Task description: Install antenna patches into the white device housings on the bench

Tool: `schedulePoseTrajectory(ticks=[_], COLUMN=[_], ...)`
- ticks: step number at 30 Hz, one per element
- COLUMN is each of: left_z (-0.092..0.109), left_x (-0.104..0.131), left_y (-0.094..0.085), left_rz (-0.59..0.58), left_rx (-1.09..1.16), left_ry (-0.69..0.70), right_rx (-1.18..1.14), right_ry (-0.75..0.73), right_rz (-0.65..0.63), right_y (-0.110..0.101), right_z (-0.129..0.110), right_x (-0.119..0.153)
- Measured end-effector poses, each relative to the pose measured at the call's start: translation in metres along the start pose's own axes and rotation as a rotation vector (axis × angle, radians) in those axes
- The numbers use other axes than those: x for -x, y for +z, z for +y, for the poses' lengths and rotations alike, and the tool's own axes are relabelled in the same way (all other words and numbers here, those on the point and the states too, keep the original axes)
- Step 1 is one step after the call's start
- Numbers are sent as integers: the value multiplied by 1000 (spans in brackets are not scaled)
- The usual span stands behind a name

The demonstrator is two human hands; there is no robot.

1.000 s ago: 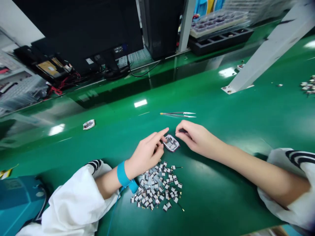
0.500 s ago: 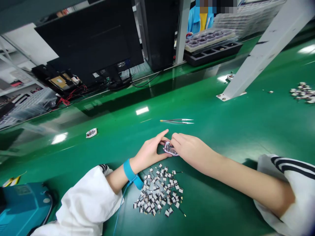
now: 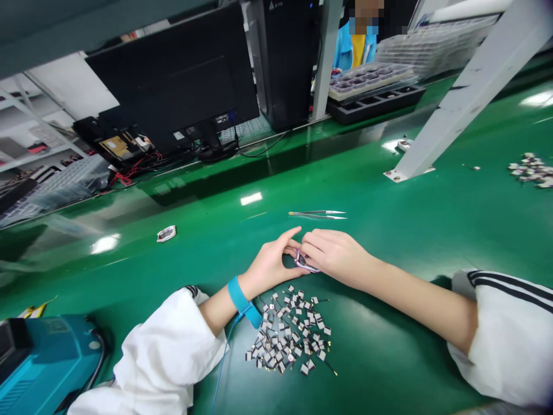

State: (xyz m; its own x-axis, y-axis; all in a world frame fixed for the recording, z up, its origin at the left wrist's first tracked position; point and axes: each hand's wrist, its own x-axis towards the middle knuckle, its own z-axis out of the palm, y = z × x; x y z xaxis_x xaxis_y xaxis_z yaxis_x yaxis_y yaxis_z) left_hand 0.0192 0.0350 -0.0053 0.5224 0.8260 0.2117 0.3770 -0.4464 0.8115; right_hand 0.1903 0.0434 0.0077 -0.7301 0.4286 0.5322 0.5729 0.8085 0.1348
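Note:
A small device casing (image 3: 306, 263) with a pale purple rim is held between both hands above the green table. My left hand (image 3: 271, 260), with a blue strap at the wrist, grips its left side between thumb and fingers. My right hand (image 3: 336, 253) covers the right part of the casing, its fingers bent down onto it. Below the hands lies a pile of small grey-and-black parts with short leads (image 3: 289, 334). Tweezers (image 3: 317, 215) rest just beyond the hands, tips to the right.
Another casing (image 3: 166, 233) lies at the left. A white post (image 3: 453, 98) stands at the right, near a second pile of parts (image 3: 532, 170). A monitor (image 3: 181, 75) and trays (image 3: 375, 98) are behind; a teal machine (image 3: 47, 363) is at lower left. A person is in the background.
The casing is tilted more and more covered by my right hand's fingers. The whole view has shifted slightly, with the table items appearing a little further right.

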Motion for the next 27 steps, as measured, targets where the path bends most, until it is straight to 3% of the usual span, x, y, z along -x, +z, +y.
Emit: schedulePoseTrajectory(ticks=[7, 12, 20, 27], left_z=[-2, 0, 3, 3], left_x=[-1, 0, 2, 1], left_y=[-1, -1, -1, -2], left_rz=[102, 172, 273, 271], left_rx=[-107, -173, -69, 10], left_ry=[-2, 0, 16, 4], right_rx=[-29, -36, -441, -592], right_ry=[85, 165, 300, 387], right_rz=[-37, 36, 248, 285], right_y=[-1, -3, 13, 17], right_z=[-2, -6, 5, 1], right_x=[0, -5, -7, -8])
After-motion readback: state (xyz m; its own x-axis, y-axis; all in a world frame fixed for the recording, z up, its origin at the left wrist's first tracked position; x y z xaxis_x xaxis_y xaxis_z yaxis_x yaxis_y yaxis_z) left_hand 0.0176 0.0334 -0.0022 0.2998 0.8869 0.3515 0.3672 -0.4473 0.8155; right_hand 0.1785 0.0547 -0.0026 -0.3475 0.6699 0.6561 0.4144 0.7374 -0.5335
